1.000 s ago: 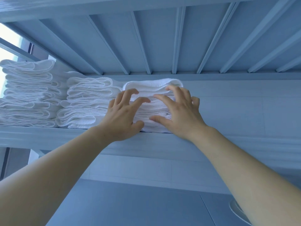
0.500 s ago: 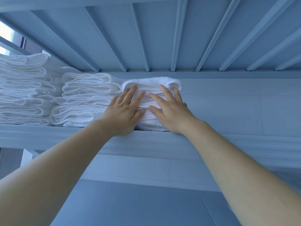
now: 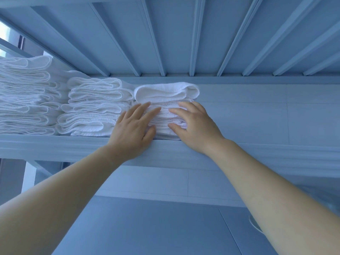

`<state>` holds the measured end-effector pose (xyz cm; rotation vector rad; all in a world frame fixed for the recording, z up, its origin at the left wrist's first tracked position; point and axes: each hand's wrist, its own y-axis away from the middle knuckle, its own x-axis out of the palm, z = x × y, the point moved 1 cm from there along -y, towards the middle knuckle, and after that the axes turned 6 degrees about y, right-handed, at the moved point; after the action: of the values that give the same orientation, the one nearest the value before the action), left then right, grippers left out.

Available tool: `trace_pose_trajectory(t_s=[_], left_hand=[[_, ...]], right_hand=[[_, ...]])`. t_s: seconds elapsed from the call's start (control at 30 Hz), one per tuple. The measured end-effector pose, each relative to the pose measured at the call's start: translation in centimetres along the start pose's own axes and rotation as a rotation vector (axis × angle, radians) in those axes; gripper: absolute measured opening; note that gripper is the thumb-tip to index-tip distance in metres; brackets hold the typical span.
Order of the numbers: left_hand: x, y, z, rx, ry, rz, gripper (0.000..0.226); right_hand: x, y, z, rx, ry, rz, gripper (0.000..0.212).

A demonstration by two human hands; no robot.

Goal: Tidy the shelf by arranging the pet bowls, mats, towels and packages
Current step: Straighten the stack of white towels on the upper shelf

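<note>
Both hands, left hand (image 3: 133, 128) and right hand (image 3: 195, 126), press flat-fingered (gripping nothing) against the towel stack (image 3: 165, 102) between them.

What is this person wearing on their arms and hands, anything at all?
Nothing that shows. The left hand and right hand have no gloves and no rings in view. The left arm and right arm are sleeveless as far as the picture reaches, with no watch or bracelet at either wrist.

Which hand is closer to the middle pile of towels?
Left. The left hand presses the rightmost pile right beside the middle pile; the right hand presses that pile's far side.
</note>
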<state>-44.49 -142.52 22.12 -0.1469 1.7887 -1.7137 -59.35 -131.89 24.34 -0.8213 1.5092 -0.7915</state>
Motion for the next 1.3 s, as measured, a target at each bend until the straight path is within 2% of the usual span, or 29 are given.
trace_pose_trajectory(t_s=[0.17,0.3,0.53,0.67,1.13,1.3], left_hand=[[-0.3,0.9,-0.8,-0.001,-0.018,0.029,0.063],[-1.0,1.3,-2.6,0.019,-0.029,-0.013,0.061],[-0.9,2.5,-6.9,0.089,0.068,-0.033,0.043],[0.3,4.6,-8.5,0.169,0.084,-0.066,0.039],[5.6,8.6,-14.8,0.291,0.16,0.005,0.037],[7.7,10.0,-17.3,0.311,0.2,0.037,0.038]], right_hand=[[-0.2,1.1,0.0,-0.03,-0.011,-0.057,0.043],[-0.4,2.2,-0.2,-0.063,-0.013,-0.082,0.038],[-2.4,5.6,-1.8,-0.077,-0.057,-0.224,0.02],[-3.4,8.5,-3.1,-0.079,-0.039,-0.288,0.018],[-3.1,17.6,-7.4,-0.039,0.063,-0.114,0.02],[-3.1,20.9,-9.8,0.034,0.079,-0.065,0.021]])
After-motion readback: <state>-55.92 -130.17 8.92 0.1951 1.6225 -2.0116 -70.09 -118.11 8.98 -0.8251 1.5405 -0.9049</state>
